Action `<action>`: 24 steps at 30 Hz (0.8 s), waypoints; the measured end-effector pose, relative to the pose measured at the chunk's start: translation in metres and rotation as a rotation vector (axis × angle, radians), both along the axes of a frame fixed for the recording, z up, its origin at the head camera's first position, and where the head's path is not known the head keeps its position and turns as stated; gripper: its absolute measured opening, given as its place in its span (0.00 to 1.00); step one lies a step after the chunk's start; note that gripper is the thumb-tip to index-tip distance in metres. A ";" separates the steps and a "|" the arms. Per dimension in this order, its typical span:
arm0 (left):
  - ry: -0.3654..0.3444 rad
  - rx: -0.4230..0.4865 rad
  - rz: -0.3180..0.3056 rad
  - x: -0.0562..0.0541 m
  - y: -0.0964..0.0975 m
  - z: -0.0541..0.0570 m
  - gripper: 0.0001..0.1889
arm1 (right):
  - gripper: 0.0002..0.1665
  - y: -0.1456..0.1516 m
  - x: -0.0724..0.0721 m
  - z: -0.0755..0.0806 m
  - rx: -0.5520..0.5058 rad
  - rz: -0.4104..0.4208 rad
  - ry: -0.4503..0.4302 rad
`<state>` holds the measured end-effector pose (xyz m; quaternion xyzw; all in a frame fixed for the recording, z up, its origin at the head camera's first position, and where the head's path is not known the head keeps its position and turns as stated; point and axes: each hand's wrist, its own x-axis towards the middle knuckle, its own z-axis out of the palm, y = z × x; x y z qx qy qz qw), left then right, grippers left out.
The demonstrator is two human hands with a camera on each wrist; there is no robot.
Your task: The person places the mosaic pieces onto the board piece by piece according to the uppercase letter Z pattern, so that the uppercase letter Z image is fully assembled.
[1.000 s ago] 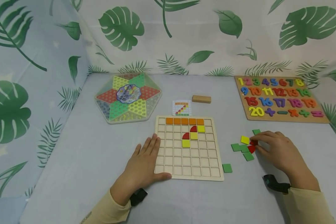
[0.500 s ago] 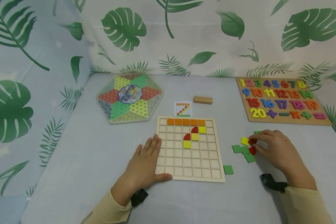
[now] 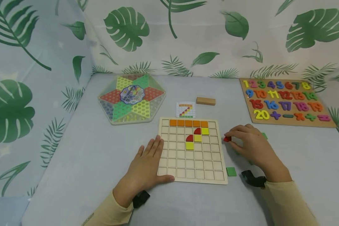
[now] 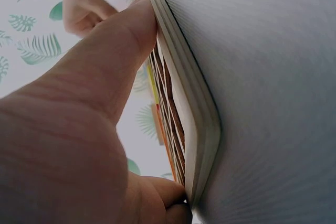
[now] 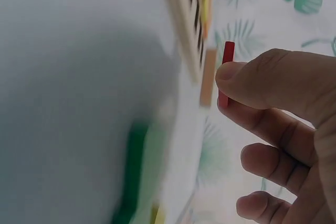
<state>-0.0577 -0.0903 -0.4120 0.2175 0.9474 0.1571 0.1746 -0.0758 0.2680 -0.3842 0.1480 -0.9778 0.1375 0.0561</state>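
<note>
A wooden grid board [image 3: 190, 164] lies in the middle, with a row of orange square tiles [image 3: 188, 123] near its top. Below them, yellow squares [image 3: 190, 146] and red quarter-round tiles [image 3: 189, 138] step down to the left. My left hand [image 3: 145, 166] rests at the board's left edge, fingers straight, thumb over the near edge; the left wrist view shows the thumb [image 4: 136, 22] on the rim. Just right of the board, my right hand [image 3: 255, 147] pinches a red tile [image 3: 227, 139]. In the right wrist view that red tile [image 5: 229, 51] stands edge-on between thumb and index finger.
A green square tile [image 3: 231, 171] lies by the board's lower right; others are mostly hidden under my right hand. Behind the board are a pattern card [image 3: 185, 110] and a wooden block [image 3: 205, 101]. A hexagonal game board [image 3: 132, 110] and a number puzzle [image 3: 288, 121] flank them.
My right hand has picked up a red tile from the loose pile and moved left toward the board with it. My left hand stays at the board's edge.
</note>
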 end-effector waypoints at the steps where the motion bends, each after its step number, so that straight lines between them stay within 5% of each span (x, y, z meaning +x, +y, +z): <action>1: -0.001 0.000 0.000 0.000 0.000 0.000 0.67 | 0.17 -0.005 -0.002 0.000 0.004 0.015 0.002; 17: 0.018 -0.005 -0.007 0.000 -0.003 -0.002 0.66 | 0.12 -0.103 -0.029 -0.004 -0.037 0.347 -0.012; 24: 0.014 -0.010 -0.008 -0.001 -0.003 0.000 0.66 | 0.11 -0.121 -0.031 -0.006 -0.012 0.400 -0.016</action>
